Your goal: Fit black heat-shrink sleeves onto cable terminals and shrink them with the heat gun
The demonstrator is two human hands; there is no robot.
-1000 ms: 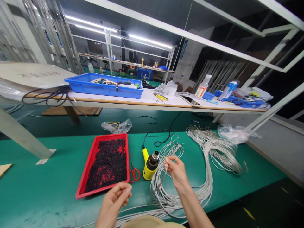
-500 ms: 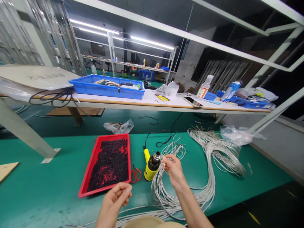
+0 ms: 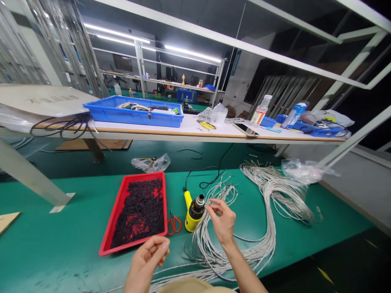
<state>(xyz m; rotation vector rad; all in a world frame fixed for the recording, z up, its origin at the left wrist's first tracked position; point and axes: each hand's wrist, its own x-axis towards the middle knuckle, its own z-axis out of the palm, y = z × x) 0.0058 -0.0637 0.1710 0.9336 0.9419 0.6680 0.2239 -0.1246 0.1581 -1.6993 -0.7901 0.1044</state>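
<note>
My left hand (image 3: 148,257) is closed in a pinch near the front corner of the red tray (image 3: 165,203); whatever its fingertips hold is too small to make out. The tray carries a heap of short black pieces (image 3: 143,211). My right hand (image 3: 223,221) hovers over the bundle of white cables (image 3: 210,254), with thumb and forefinger a little apart and no cable visible between them. Just left of its fingertips, a yellow and black heat gun (image 3: 193,213) stands with its nozzle up. Red-handled scissors (image 3: 174,224) lie between tray and heat gun.
A second sweep of white cables (image 3: 284,199) lies to the right. Behind, a raised shelf (image 3: 189,132) holds a blue tray (image 3: 134,118), yellow pliers (image 3: 207,125), a bottle (image 3: 261,110) and a phone (image 3: 246,130). A shelf leg (image 3: 36,179) stands at left.
A cable end that was between my right fingertips has left them, and a blurred strand shows lower down by the bundle. My left hand stays nearly where it was.
</note>
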